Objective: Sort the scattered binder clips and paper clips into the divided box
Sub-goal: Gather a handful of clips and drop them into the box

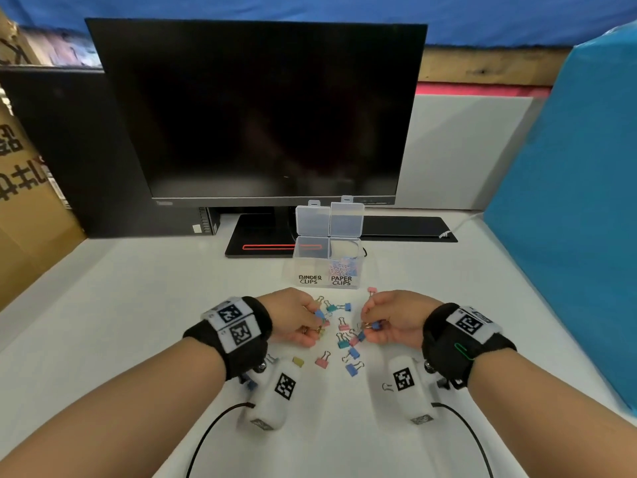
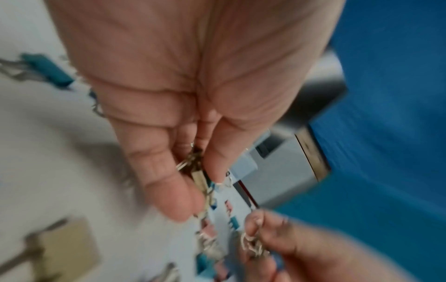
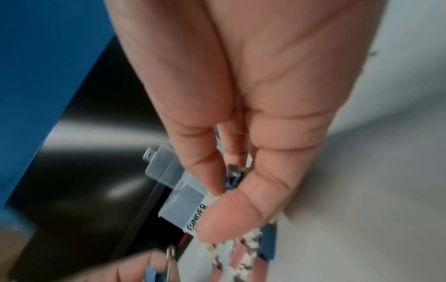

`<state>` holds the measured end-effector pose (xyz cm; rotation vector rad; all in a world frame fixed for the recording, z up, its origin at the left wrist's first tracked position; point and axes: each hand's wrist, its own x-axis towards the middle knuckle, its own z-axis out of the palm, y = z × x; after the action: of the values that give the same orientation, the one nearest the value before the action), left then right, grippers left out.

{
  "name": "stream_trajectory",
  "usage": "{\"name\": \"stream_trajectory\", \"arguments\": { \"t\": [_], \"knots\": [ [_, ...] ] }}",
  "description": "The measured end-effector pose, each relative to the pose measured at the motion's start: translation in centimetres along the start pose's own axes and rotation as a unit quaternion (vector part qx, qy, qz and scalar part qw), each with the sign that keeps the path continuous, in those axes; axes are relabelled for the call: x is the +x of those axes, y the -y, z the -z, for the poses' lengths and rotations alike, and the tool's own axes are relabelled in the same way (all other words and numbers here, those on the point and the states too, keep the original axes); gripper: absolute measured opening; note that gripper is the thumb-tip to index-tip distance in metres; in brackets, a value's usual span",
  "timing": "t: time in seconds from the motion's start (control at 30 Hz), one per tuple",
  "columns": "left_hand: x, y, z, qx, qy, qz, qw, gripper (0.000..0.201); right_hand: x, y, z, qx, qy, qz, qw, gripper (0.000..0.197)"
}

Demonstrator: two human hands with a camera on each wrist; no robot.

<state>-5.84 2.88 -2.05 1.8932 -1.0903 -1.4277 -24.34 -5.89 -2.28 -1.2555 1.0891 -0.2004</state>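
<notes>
The clear divided box (image 1: 327, 267) stands open in front of the monitor, its lids upright. The part marked PAPER CLIPS holds pastel paper clips (image 1: 344, 267); the part marked BINDER CLIPS looks empty. Several coloured binder clips lie scattered between my hands, among them a teal one (image 1: 331, 308), a pink one (image 1: 322, 362) and a blue one (image 1: 352, 369). My left hand (image 1: 319, 322) pinches a small bunch of binder clips, with a yellow one (image 2: 199, 178) showing. My right hand (image 1: 370, 327) pinches a blue binder clip (image 3: 233, 179). The box (image 3: 183, 200) shows behind its fingers.
A dark monitor (image 1: 262, 112) and its black base (image 1: 262, 243) stand right behind the box. A blue panel (image 1: 568, 219) walls the right side; cardboard (image 1: 24, 201) and a black case (image 1: 86, 150) close the left. Cables (image 1: 213, 429) trail from both wrist cameras.
</notes>
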Motion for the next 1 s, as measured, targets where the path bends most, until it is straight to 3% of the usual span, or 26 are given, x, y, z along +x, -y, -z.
{"name": "stream_trajectory", "arguments": {
  "t": [0.1, 0.3, 0.47, 0.63, 0.8, 0.9, 1.0],
  "knots": [
    [-0.3, 0.6, 1.0, -0.172, 0.042, 0.023, 0.984, 0.008, -0.2, -0.5, 0.4, 0.133, 0.019, 0.001, 0.991, 0.014],
    [0.1, 1.3, 2.7, -0.3, 0.104, 0.069, 0.946, 0.02, -0.5, -0.1, 0.3, 0.259, 0.08, -0.002, 0.963, 0.019],
    [0.6, 0.9, 3.6, -0.307, 0.106, 0.066, 0.943, 0.016, -0.1, 1.6, -0.3, 0.265, 0.103, -0.027, 0.958, 0.024],
    [0.9, -2.2, 6.5, -0.354, 0.062, 0.036, 0.932, 0.02, 0.8, 6.4, -0.4, 0.28, 0.127, 0.025, 0.951, 0.038],
    [2.3, -5.1, 10.0, -0.409, -0.029, 0.002, 0.912, 0.033, 3.4, 11.3, -1.6, 0.238, 0.069, 0.052, 0.967, 0.045],
    [2.9, -5.6, 10.8, -0.431, -0.032, 0.005, 0.902, 0.038, 5.0, 12.6, -2.3, 0.17, 0.033, 0.033, 0.984, 0.042],
    [3.5, -5.7, 10.8, -0.442, -0.023, 0.003, 0.897, 0.047, 5.4, 12.9, -2.4, 0.123, 0.039, 0.026, 0.991, 0.052]
  ]
}}
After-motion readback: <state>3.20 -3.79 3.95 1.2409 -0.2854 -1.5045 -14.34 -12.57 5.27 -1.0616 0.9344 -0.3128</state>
